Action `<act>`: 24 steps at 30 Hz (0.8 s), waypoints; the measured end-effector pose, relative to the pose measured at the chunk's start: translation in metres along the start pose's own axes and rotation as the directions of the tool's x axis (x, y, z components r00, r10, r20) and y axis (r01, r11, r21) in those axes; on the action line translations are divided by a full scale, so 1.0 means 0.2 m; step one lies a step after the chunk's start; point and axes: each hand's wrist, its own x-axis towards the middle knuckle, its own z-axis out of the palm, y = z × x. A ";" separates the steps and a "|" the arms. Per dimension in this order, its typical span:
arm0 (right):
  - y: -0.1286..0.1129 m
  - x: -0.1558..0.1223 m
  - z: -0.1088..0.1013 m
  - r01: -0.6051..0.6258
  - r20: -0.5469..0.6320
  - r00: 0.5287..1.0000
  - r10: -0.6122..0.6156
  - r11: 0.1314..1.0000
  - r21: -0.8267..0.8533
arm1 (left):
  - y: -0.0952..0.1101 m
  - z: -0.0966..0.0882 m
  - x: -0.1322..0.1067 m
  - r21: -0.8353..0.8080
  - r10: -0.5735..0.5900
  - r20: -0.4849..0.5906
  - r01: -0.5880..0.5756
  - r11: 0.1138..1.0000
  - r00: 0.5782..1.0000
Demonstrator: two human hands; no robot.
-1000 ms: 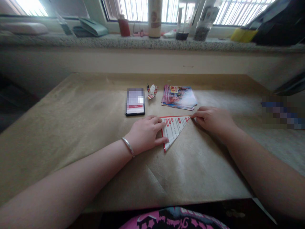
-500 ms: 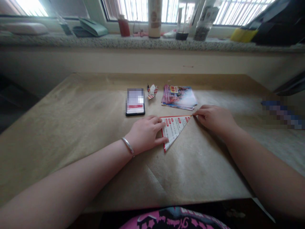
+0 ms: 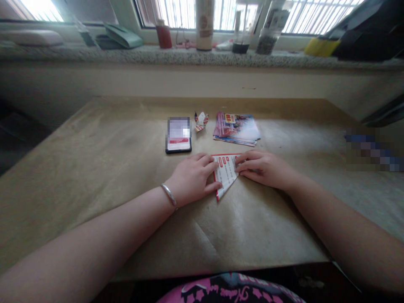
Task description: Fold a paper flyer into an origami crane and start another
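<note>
A sheet of printed paper folded into a triangle, white with red labels and a red edge, lies flat on the table between my hands. My left hand, a silver bangle at its wrist, rests with fingers apart on the paper's left edge. From the right, my right hand lies over the paper's right corner and hides it, its fingers stretched out and their tips on the printed face. Neither hand is closed round the paper.
Beyond my hands lie a phone, a small folded paper piece and a stack of colourful printed leaflets. Brown covering spreads over the table. Bottles and other items stand on the stone windowsill. A blurred item lies far right.
My right hand has moved left and slightly nearer, from the paper's right tip onto its face. My left hand and the paper stay in place.
</note>
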 end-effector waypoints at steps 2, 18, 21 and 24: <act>-0.01 0.00 0.01 0.022 0.005 1.000 -0.022 1.000 -0.022 | 0.00 0.01 0.00 0.001 0.006 0.000 -0.006 1.000 1.000; -0.10 0.04 0.02 -0.022 0.022 0.999 0.032 0.937 -0.349 | -0.07 -0.01 -0.01 -0.293 0.027 -0.155 -0.072 0.953 0.988; -0.13 0.06 0.05 -0.087 -0.016 0.996 0.088 0.914 -0.397 | -0.07 0.00 -0.01 -0.232 0.107 -0.219 -0.159 0.960 0.970; -0.15 0.08 0.08 -0.124 -0.044 0.992 0.116 0.911 -0.394 | -0.08 0.02 0.00 -0.099 0.147 -0.256 -0.177 0.979 0.955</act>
